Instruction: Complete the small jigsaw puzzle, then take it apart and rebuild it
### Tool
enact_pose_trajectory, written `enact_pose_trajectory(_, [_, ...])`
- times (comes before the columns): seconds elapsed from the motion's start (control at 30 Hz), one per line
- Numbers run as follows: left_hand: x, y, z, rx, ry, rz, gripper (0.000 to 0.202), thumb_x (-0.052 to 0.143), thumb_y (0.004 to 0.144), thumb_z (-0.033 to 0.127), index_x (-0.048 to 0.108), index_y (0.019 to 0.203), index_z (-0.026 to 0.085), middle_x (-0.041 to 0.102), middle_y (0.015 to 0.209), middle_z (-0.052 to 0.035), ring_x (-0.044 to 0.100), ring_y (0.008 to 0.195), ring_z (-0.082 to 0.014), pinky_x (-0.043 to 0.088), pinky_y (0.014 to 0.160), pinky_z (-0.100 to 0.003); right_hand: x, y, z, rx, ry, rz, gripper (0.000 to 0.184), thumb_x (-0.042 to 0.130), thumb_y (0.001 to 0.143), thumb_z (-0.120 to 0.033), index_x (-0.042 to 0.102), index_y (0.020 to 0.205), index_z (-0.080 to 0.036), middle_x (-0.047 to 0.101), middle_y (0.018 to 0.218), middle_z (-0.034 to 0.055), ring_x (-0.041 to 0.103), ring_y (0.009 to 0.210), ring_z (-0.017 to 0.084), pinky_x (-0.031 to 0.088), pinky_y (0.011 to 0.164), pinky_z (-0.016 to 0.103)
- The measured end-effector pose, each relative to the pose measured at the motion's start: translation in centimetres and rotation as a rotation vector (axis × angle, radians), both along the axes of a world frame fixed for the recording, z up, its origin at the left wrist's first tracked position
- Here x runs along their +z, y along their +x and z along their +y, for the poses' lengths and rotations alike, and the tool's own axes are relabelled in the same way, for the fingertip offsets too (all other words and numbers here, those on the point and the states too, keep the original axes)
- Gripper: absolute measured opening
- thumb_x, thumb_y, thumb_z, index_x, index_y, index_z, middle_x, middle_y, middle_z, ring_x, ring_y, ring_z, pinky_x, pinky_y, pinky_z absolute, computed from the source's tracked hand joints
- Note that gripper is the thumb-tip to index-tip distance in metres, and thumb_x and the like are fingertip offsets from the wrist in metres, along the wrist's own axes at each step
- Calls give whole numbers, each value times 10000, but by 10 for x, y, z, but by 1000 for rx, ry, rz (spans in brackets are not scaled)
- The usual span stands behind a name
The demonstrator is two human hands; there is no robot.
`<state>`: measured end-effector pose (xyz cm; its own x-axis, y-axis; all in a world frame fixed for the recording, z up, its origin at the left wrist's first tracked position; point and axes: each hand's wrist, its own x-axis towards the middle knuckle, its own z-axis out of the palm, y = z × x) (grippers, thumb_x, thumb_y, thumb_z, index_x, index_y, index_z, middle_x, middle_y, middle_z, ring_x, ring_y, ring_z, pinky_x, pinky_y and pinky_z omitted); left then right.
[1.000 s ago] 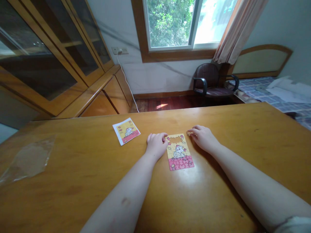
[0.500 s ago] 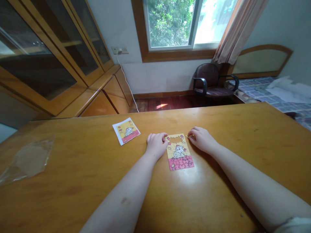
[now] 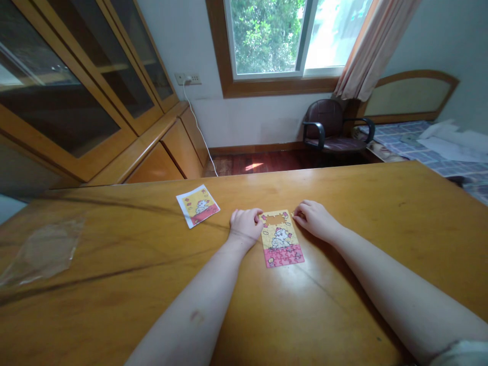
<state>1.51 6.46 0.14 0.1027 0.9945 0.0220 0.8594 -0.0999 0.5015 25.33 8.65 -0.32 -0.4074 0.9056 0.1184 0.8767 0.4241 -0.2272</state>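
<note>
A small jigsaw puzzle [image 3: 282, 256] lies flat on the wooden table, showing a white cartoon animal on yellow above a pink band. Near its far end is a gap where bare table shows. My left hand [image 3: 246, 224] rests at the puzzle's upper left edge, fingers curled and thumb side touching the border. At the opposite edge, my right hand [image 3: 311, 218] has thumb and fingers pinched together. A bit of yellow puzzle piece [image 3: 293, 214] shows at its fingertips, mostly hidden by them.
A printed picture card [image 3: 198, 205] with the same design lies to the left. Farther left is a clear plastic bag [image 3: 43, 249]. Beyond the table's far edge stand a glass-fronted cabinet [image 3: 152, 147], a dark armchair [image 3: 324, 122] and a bed [image 3: 427, 137].
Thin dark streaks, like shadows, now cross the left part of the table. My right hand has shifted very slightly left; my left hand and the puzzle stay in place.
</note>
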Motion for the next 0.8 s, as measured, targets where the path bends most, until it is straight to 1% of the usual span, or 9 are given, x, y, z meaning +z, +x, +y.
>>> enact_pose_trajectory(0.07, [0,0,0,1,-1,0,282,546,780,203,671,1027,256,706,874,14,587,929,-205,315,1024,-396,0,-1,0,19,3,-3,107,566,867,-246,644,837,-178,655,906,72,599,857,202,427,809,302])
enact_pose_trajectory(0.23, [-2,-1,0,2,5,-9,276,542,787,206,669,1023,270,708,875,14,587,911,-199,317,1024,-392,1,1,-1,24,18,24,106,571,867,-264,636,892,-185,671,930,72,604,879,213,427,819,315])
enact_pose_trajectory(0.47, [-5,-2,1,-8,17,-16,275,543,788,211,666,1025,276,704,875,14,588,919,-204,314,1028,-403,-2,-1,-2,-35,-72,105,97,576,829,-178,629,910,-186,690,941,61,621,882,199,444,816,293])
enact_pose_trajectory(0.57, [-5,-2,1,-6,15,-10,276,542,789,209,667,1026,277,705,880,13,586,928,-205,316,1026,-400,0,-3,-3,-10,-73,65,149,543,841,-171,646,947,-180,687,954,75,618,887,200,441,821,297])
enact_pose_trajectory(0.67, [-6,-3,2,-9,19,-10,277,541,790,212,667,1027,276,704,879,12,586,927,-205,318,1023,-399,4,-2,-4,26,-47,-5,196,505,872,-202,670,976,-194,676,959,79,612,893,214,431,821,314])
enact_pose_trajectory(0.8, [-8,-3,2,-11,30,-18,277,539,785,215,669,1022,275,700,868,14,586,918,-203,319,1023,-404,6,-2,-4,7,-41,-39,162,532,850,-226,677,909,-187,662,941,84,607,880,220,425,808,313])
